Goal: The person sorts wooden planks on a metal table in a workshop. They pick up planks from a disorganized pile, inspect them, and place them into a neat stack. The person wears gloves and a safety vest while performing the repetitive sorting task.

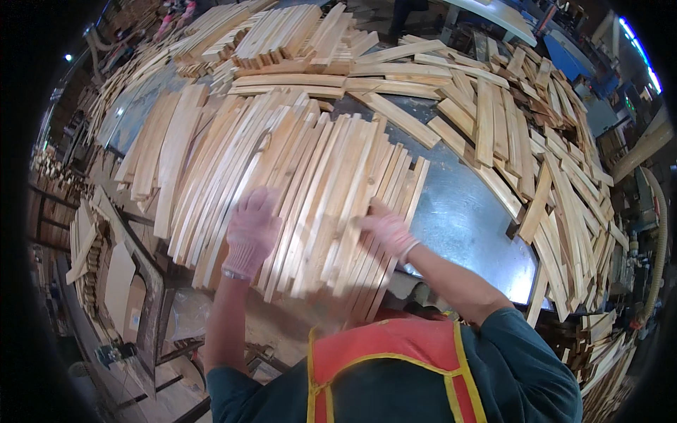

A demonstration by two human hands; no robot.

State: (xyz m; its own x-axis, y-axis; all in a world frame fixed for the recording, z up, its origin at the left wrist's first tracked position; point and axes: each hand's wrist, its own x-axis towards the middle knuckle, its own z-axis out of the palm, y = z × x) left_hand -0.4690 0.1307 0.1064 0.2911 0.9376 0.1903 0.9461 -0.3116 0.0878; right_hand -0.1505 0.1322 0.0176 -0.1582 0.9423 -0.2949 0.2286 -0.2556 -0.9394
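A woodworking workshop is indicated by the wooden slats (331,176), which are laid in rows across a metal worktop (458,229) and heaped loosely on its right side. More wood strips (599,370) are piled near right; a hose (662,240) is seen at right, a strip light (638,51) far right.

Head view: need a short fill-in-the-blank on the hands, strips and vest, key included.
The left hand and right hand wear gloves whose colour is pale ____.
Both hands are at a row of long strips made of ____.
The person's red vest is edged in the colour ____.

Missing words: pink; wood; yellow.
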